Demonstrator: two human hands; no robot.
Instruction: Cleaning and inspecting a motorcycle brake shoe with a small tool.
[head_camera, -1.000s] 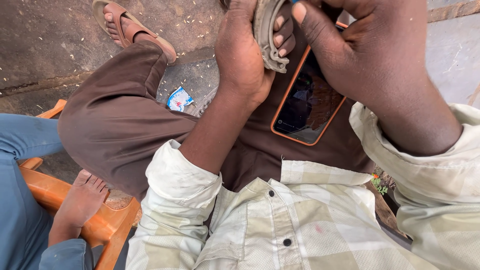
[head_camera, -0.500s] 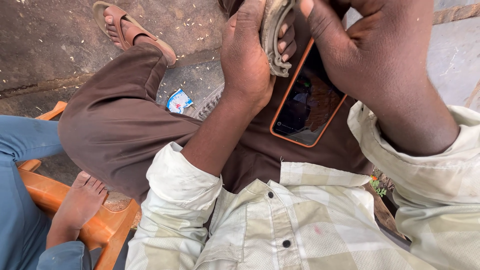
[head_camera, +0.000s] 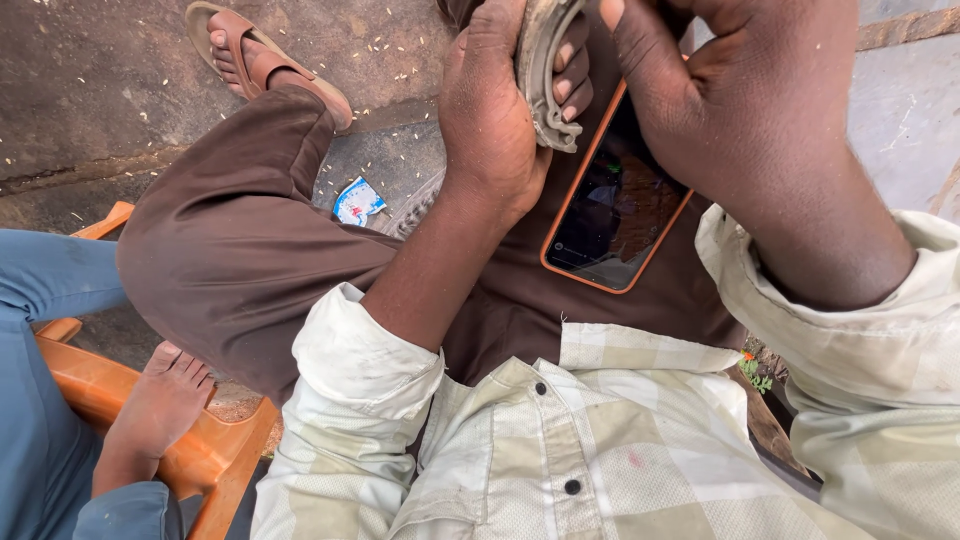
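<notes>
Left hand (head_camera: 490, 110) wrapped tight round a curved grey metal part (head_camera: 543, 75); right hand (head_camera: 730, 100) half curled beside it, can't tell if it's gripping; phone (head_camera: 615, 205) on lap.

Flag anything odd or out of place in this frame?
A phone with an orange case lies loose on the lap, tilted, under both hands. A crumpled wrapper and scattered grains litter the ground. The left hand grips a worn curved metal part.
</notes>
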